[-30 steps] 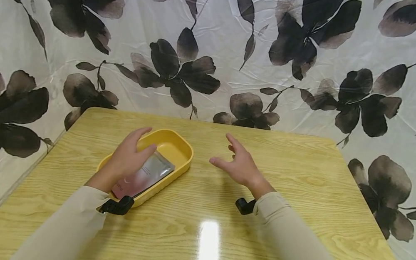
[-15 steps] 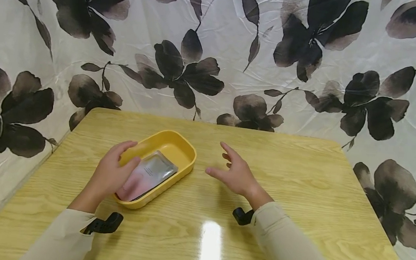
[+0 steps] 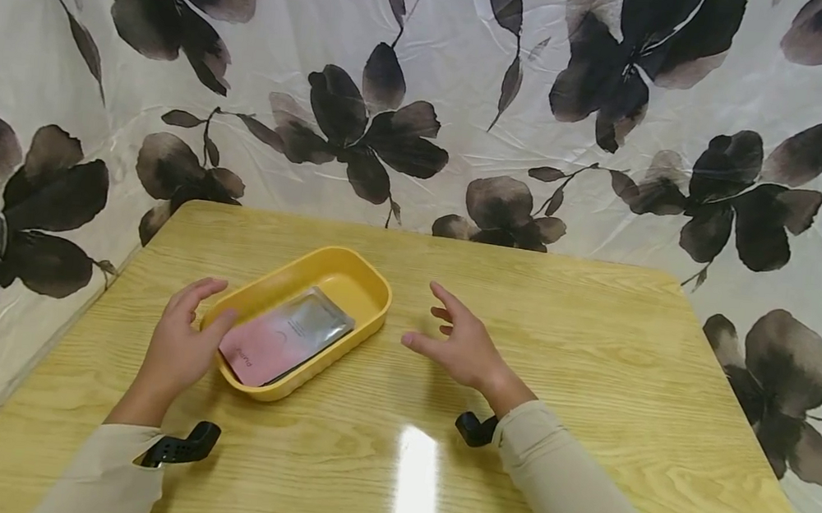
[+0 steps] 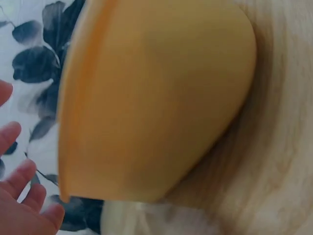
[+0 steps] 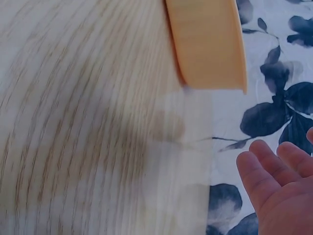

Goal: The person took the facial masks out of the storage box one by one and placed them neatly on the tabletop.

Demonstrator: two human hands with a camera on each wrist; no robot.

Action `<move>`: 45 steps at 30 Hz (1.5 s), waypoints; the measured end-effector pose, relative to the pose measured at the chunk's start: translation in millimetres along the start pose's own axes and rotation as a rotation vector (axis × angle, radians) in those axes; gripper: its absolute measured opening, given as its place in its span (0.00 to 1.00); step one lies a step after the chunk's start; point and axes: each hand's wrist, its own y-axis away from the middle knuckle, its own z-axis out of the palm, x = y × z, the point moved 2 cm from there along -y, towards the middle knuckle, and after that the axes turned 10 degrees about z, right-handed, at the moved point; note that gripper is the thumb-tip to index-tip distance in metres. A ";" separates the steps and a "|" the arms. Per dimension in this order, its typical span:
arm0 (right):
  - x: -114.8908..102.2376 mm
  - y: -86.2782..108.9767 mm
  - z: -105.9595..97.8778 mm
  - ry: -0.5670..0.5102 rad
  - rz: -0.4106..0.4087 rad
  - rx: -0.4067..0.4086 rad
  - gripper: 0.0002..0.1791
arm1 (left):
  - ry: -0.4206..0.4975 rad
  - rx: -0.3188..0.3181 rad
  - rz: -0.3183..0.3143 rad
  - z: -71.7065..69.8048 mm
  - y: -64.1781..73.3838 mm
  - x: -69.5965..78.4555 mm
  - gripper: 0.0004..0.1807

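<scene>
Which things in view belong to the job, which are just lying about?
Job, judging by the hands:
- rounded oblong yellow plastic-looking tray
- flat pink-and-silver shiny pouch, lying in it
- left hand, at the tray's end, contact unclear
- right hand, apart from it

Not job items, just setting or worn:
- rectangular yellowish wood-grain table
- white cloth backdrop, dark flowers
- black wrist-worn devices

The rim of the yellow tray ringed the foil packet, leaving access from above; free room lay inside the tray's far right end. The left hand obstructed the tray's left end. Right of the tray, a lane of bare tabletop ran up to the right hand. Wide room lay before the tray; behind it, past some tabletop, the floral cloth barred the way.
</scene>
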 end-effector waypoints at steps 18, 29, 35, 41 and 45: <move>-7.3 2.0 12.8 -0.017 -0.074 -0.025 0.47 | 0.120 -0.072 -0.136 15.3 12.1 -34.8 0.35; -11.5 -3.2 20.4 -0.003 -0.116 -0.054 0.46 | 0.172 -0.109 -0.216 21.8 16.9 -40.9 0.40; -15.3 -7.3 25.5 -0.007 -0.130 -0.072 0.45 | 0.196 -0.101 -0.188 21.2 22.4 -43.3 0.41; -20.4 -9.7 28.4 0.021 -0.131 -0.102 0.45 | 0.234 -0.095 -0.141 20.5 27.7 -44.5 0.40; -25.4 -12.6 31.4 0.038 -0.142 -0.118 0.45 | 0.259 -0.090 -0.112 20.6 31.9 -45.1 0.39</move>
